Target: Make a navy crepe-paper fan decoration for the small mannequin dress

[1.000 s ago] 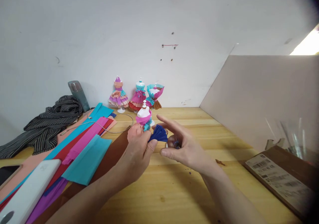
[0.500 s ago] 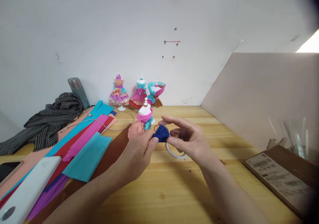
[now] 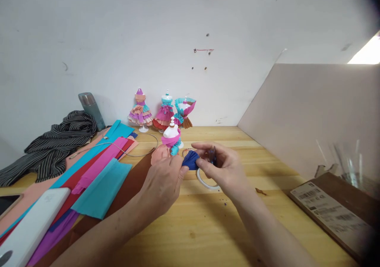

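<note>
A gathered piece of dark blue crepe paper (image 3: pixel 190 161) spreads like a small fan between my two hands. My left hand (image 3: pixel 164 180) pinches its left end between thumb and fingers. At its right edge, the thumb and fingers of my right hand (image 3: pixel 224 170) close on the paper. A small dark, shiny object (image 3: pixel 213 155) sits within the curled right fingers; its kind is unclear. Just beyond my hands stands a white mini dress form (image 3: pixel 171 131) wrapped in pink and turquoise paper. Under my right hand lies a white ring (image 3: pixel 207 182), partly hidden.
Three dress forms in paper outfits, one a layered dress (image 3: pixel 140 110), stand by the wall. At left lie coloured crepe sheets (image 3: pixel 102 187), a white device (image 3: pixel 38 219), striped cloth (image 3: pixel 62 140) and a flask (image 3: pixel 92 110). A cardboard box (image 3: pixel 326 211) sits at right.
My right thumb and fingers have drawn in onto the blue paper's right edge, and its fan looks more folded. The camera view has shifted slightly.
</note>
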`<state>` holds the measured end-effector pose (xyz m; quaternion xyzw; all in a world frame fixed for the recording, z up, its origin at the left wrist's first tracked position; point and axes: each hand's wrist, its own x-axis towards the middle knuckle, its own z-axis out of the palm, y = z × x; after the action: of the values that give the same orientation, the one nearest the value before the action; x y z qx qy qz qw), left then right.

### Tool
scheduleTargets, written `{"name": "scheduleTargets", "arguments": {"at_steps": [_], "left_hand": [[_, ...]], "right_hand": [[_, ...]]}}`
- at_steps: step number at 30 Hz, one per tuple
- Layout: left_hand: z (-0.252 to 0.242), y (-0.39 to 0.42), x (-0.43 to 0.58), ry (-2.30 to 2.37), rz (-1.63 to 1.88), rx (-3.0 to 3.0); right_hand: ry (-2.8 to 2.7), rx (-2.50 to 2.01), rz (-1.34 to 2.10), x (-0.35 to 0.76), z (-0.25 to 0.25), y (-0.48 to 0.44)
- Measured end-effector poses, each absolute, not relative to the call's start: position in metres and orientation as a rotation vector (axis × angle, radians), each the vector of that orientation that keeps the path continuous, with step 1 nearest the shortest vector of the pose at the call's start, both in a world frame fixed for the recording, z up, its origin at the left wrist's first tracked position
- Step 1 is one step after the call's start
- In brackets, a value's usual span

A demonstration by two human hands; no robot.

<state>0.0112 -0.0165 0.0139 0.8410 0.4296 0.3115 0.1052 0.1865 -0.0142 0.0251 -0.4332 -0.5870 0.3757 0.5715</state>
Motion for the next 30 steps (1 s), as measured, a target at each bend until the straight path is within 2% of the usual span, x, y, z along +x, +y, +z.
{"name": "scheduleTargets", "arguments": {"at_steps": [7, 12, 15, 25, 30], "left_hand": [[0.015, -0.017, 0.010, 1.284, 0.889, 2.422], [0.017, -0.017, 0.009, 1.224, 0.855, 2.351], [0.017, -0.016, 0.008, 1.234, 0.913, 2.365], [0.015, -0.011, 0.006, 1.233, 0.934, 2.369], [0.017, -0.011, 0.006, 1.236, 0.909, 2.333]], "right_hand": [[-1.327, -0.936, 0.820, 0.194, 0.023, -0.012], [-1.842, -0.753, 0.407, 0.200, 0.025, -0.014], [-1.963, -0.744, 0.212, 0.202, 0.025, -0.013], [-2.045, -0.726, 0.027, 0.218, 0.031, -0.009], [-2.082, -0.759, 0.177, 0.215, 0.025, -0.013]]}}
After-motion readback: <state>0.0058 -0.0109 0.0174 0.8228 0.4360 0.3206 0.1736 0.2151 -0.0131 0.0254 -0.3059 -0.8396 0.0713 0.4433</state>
